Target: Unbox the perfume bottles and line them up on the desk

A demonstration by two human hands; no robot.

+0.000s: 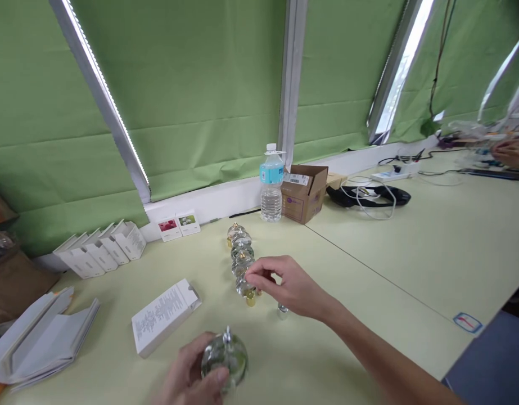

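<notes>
My left hand is wrapped round a round clear glass bottle with a silver spray neck on top, near the front of the table. Beyond it, a row of similar glass bottles with gold or silver necks runs toward the window. My right hand is pinched over the nearest bottle of that row; what its fingertips hold, if anything, is hidden. A gold cap stands just below the row. Beside my right wrist is a small silver and clear cap, partly covered by the hand.
A white box lies left of the bottles, with several upright white boxes behind. White packaging sits far left. At the back are a water bottle, an open cardboard box and a black device with cable.
</notes>
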